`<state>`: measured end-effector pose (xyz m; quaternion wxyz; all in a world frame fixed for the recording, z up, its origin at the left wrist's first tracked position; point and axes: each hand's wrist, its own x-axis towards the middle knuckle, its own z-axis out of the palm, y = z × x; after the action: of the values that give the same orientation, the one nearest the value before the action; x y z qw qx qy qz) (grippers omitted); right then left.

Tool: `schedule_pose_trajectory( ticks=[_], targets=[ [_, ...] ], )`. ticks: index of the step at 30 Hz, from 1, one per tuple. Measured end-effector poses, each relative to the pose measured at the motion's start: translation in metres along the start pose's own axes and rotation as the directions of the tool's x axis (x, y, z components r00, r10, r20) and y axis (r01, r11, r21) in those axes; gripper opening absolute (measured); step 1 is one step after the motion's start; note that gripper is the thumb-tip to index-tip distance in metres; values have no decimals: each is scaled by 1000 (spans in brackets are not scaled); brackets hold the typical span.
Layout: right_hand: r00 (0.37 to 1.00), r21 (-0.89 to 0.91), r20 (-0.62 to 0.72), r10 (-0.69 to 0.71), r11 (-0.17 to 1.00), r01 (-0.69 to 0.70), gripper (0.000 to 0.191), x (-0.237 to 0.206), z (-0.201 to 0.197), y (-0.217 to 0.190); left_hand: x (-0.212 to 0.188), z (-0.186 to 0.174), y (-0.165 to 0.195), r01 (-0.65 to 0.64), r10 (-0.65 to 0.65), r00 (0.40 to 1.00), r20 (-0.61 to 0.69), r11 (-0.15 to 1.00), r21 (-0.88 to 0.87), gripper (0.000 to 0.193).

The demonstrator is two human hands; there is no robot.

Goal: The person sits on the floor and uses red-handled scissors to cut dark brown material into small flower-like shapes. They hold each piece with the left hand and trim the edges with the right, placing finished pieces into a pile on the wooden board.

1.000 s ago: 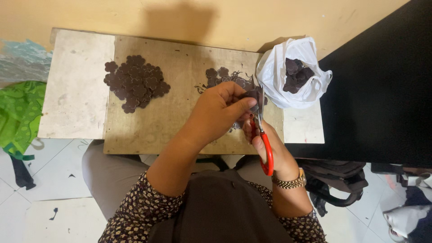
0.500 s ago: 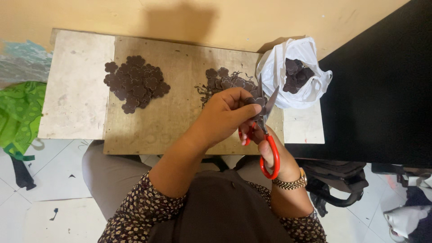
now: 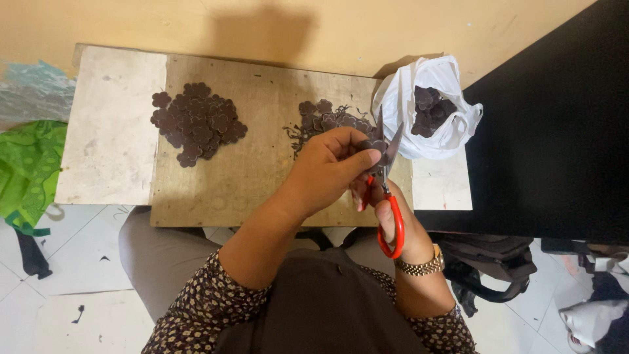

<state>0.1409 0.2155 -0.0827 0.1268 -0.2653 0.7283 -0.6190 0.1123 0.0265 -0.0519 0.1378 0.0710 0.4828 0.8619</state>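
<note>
Nearest the camera, a dark lap and patterned sleeves are seen, with a gold watch (image 3: 419,267) worn on the right wrist. Just above it, the right hand (image 3: 386,210) is closed through the red handles of a pair of scissors (image 3: 387,190), whose grey blades are spread apart in a V pointing away from the body. The left hand (image 3: 327,172) is curled, its fingertips pinched on a small dark flower-shaped piece (image 3: 375,147) that is held between the open blades. Both hands are kept over the near right part of a wooden board (image 3: 255,177).

On the board, just beyond the left hand, a loose heap of dark pieces and thin trimmings (image 3: 321,121) is spread. Towards the board's left side, well apart from that heap, a tidier pile of cut flower shapes (image 3: 196,122) is laid. The board is rested on a pale tabletop (image 3: 108,144), bare to the board's left. At the board's far right corner, a white plastic bag (image 3: 406,111) is stood open, with more dark pieces inside. Far to the left of the board, a green cloth (image 3: 29,170) is seen on the tiled floor.
</note>
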Motion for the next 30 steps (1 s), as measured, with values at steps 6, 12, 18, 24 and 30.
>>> schedule_pose_trajectory(
  ticks=[6, 12, 18, 24, 30],
  targets=[
    [997, -49, -60, -49, 998, 46, 84, 4, 4, 3, 4, -1, -7, 40, -39, 999, 14, 985, -168, 10],
    [989, -33, -140, -38, 999, 33, 81, 10, 12, 3, 7, 0, -17, -93, 92, 991, -94, 996, -8, 9],
    [985, -29, -173, -2, 1000, -3, 81, 9, 16, 1, 7, 0, -20, -78, 76, 989, -127, 997, -9, 11],
    [997, 19, -73, -6, 1000, 8, 87, 9, 11, 1, 4, 3, -16, -62, 52, 987, -155, 996, -60, 11],
    [999, 20, -14, 49, 999, -48, 95, 5, 3, -5, 3, 0, -11, -15, 4, 993, -120, 996, -93, 10]
  ],
)
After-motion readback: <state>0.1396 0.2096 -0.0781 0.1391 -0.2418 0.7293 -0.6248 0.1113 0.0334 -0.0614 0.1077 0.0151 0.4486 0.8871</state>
